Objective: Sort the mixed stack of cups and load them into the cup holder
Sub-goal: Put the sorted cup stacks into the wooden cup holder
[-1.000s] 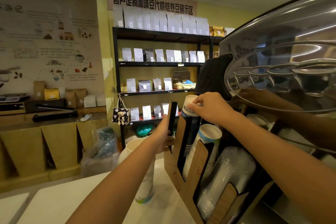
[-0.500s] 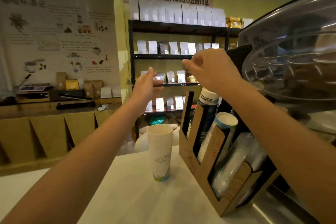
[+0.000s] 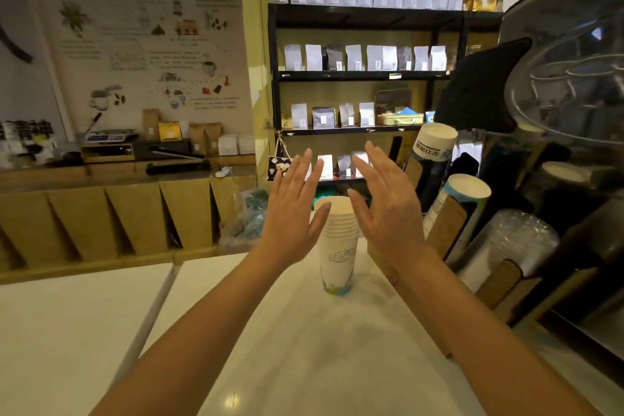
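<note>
1 head camera looks forward and slightly down, close over the counter.

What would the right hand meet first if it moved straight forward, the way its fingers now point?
Probably nothing close: the right hand points up and forward, past the cup stack, toward the far shelf; depth is unclear.

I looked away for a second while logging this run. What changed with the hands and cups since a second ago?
The right hand let go of the dark cup stack it had pushed into the cup holder, and the left hand left the holder's edge. Both came back, open, to either side of the white cup stack, not gripping it. That stack stayed upright on the counter.
</note>
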